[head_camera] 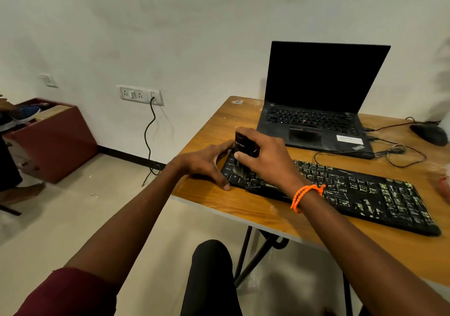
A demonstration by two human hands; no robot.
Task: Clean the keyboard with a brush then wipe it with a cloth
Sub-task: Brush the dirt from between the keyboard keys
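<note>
Table: black keyboard (341, 189) lies across the near part of the brown wooden table (219, 201).
Behind it: open black laptop (314, 111), near the wall.
Far right: black mouse (429, 134), beside the laptop.
Keyboard's left end: right hand (265, 155) holds the black brush (244, 152) on the keys; left hand (209, 162) rests at the corner.
Left, on floor: red wooden cabinet (56, 143) against the wall.

We see an open laptop (316, 101) (screen dark) on the wooden table (219, 201), a mouse (429, 133) beside it, and a maroon cabinet (56, 143) by the wall.
</note>
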